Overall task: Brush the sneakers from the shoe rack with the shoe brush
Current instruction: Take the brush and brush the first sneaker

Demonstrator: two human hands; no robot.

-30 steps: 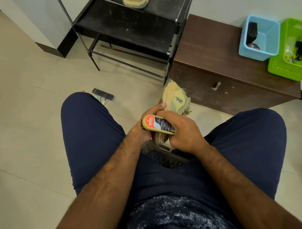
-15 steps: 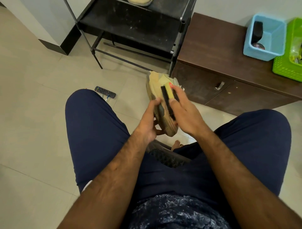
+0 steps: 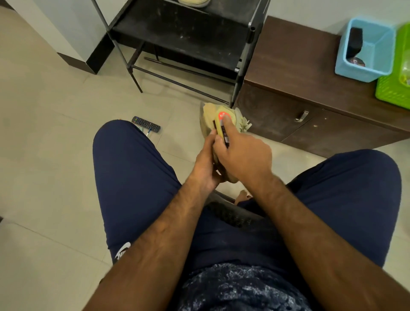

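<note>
I am seeing right hand (image 3: 244, 159) gripping shoe brush (image 3: 221, 124), fingers curled round it, index finger lying along its back. Brush is now sitting nearer far end of beige sneaker (image 3: 208, 109) than second ago: stroke is progressing. Left hand (image 3: 205, 168) is holding sneaker's near end above knees, fingers wrapped. Second sneaker (image 3: 194, 2) is waiting on shoe rack (image 3: 182, 35).

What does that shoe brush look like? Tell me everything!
The shoe brush is small, with a yellowish back that looks like plastic, an orange-red label at its far end and dark print nearer the wrist. Black bristles along its left edge press against the beige sneaker. The right hand grips it, forefinger stretched along its back. It is tipped on edge, up off the floor.
</note>
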